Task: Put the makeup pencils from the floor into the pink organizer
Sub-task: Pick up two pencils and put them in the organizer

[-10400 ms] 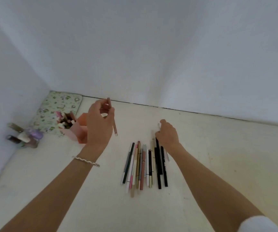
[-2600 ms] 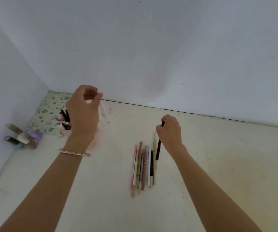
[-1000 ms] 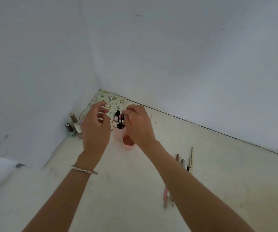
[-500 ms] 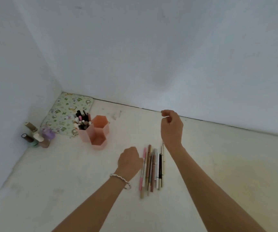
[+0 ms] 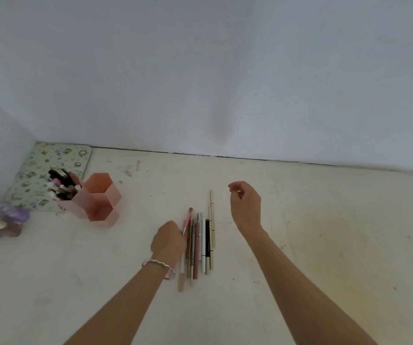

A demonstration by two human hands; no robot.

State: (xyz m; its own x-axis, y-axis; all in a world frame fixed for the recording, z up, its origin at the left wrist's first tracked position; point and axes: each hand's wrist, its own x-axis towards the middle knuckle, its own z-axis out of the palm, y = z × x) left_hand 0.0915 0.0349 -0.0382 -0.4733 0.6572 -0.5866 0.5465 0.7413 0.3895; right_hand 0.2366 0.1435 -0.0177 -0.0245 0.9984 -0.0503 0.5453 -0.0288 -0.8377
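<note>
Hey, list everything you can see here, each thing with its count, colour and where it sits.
Pink hexagonal plastic organizer: one, three cells, floor left.
Stored makeup pencils: many, black, pink and white, in its left cell.
Loose makeup pencils: about nine, mixed colours, row at floor centre.
Floral patterned mat: one, green and white, far-left corner.
Small bottles: several, purple and pale, left edge, blurred.
Silver bracelet: one, left wrist.
Left hand: pinches pink pencil, row's left side.
Right hand: empty, loosely curled, right of the row.

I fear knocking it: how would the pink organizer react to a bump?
The pink organizer looks thin plastic, so probably light and easily shoved. Three joined cells give a wide base, so tipping seems unlikely, though pencils crowd one cell.
</note>
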